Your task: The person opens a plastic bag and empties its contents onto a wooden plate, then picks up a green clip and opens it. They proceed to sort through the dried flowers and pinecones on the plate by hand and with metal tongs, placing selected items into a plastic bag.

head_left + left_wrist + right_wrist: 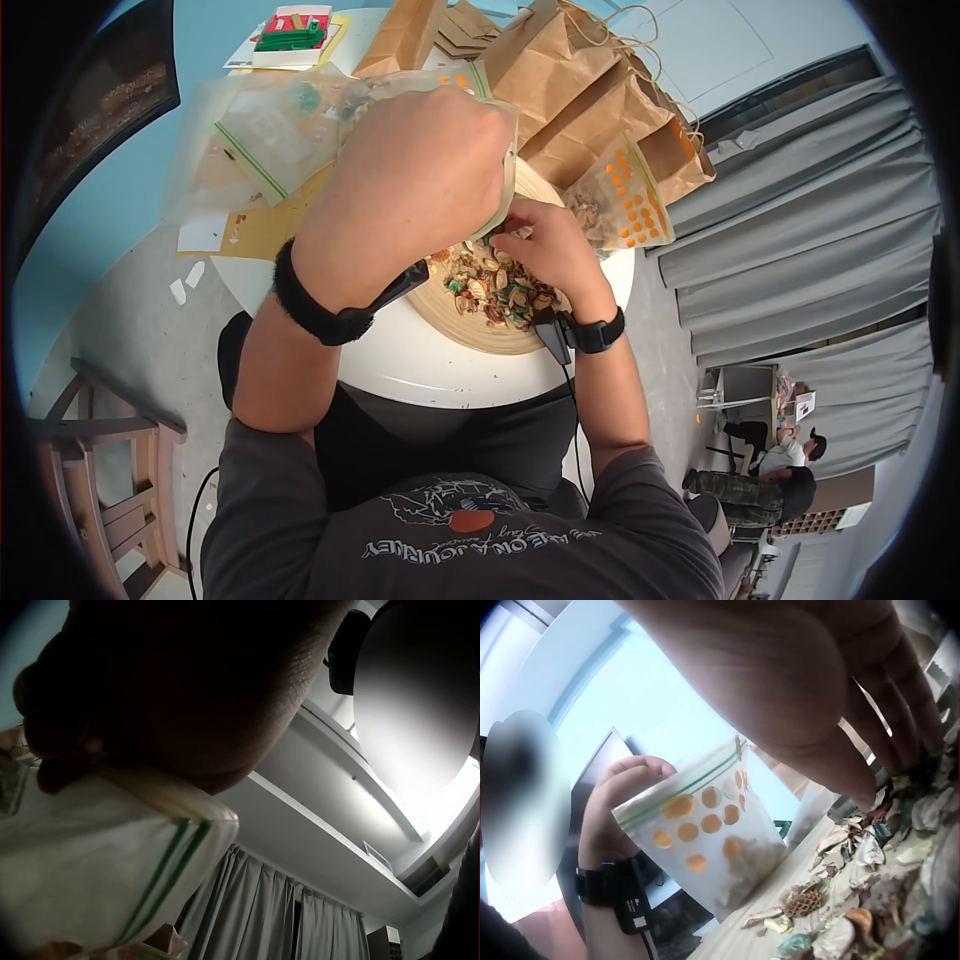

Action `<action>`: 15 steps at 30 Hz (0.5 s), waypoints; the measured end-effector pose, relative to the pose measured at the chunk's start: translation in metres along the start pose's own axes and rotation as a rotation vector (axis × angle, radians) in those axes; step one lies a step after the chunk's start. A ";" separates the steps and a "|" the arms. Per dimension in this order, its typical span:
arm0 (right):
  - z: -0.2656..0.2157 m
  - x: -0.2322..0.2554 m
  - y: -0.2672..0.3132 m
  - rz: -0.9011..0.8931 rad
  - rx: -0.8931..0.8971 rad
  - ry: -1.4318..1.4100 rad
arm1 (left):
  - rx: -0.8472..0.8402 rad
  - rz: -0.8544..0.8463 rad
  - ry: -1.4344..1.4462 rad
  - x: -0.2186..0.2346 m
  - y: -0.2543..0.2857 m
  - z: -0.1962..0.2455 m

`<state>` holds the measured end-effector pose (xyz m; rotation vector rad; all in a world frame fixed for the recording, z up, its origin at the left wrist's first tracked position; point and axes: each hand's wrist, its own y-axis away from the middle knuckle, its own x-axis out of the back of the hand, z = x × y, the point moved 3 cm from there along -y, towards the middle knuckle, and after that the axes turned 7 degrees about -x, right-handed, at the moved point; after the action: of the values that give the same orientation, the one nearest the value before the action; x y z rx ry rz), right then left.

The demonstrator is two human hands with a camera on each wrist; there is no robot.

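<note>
My left hand (420,170) grips the top of a clear zip bag (705,825) with orange dots and a green seal strip. Some dried petals show in the bag's lower corner, and it stands at the edge of a round wooden plate (470,338). Dried potpourri (490,285), with petals, green bits and a small cone, is heaped on that plate. My right hand (555,245) reaches down into the heap, its thumb apart from the lowered fingers (885,712). The fingertips are partly hidden among the petals.
A second dotted zip bag (625,195), partly filled, stands right of the plate. Brown paper bags (560,80) stand behind it. Flat clear zip bags (260,140) lie at the left, near a red and green box (292,35). Two people (770,490) are in the background.
</note>
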<state>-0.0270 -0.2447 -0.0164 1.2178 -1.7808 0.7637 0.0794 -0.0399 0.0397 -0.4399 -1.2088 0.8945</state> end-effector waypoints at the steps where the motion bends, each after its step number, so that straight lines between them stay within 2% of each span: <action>1: -0.004 -0.003 -0.002 -0.048 0.023 0.006 | -0.002 0.021 -0.002 0.002 0.002 0.000; 7: -0.016 -0.010 -0.007 -0.074 -0.018 0.051 | 0.015 0.005 -0.030 0.018 0.011 -0.003; 11: -0.024 -0.013 -0.010 -0.066 0.017 0.123 | 0.002 0.043 -0.034 0.021 0.016 -0.009; 13: -0.023 -0.019 -0.012 -0.163 -0.047 0.172 | -0.005 0.043 -0.046 0.025 0.019 -0.010; 15: -0.030 -0.020 -0.010 -0.138 -0.026 0.145 | 0.007 0.039 -0.049 0.029 0.022 -0.009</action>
<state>-0.0051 -0.2147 -0.0200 1.2228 -1.5683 0.7274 0.0829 -0.0027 0.0389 -0.4390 -1.2447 0.9471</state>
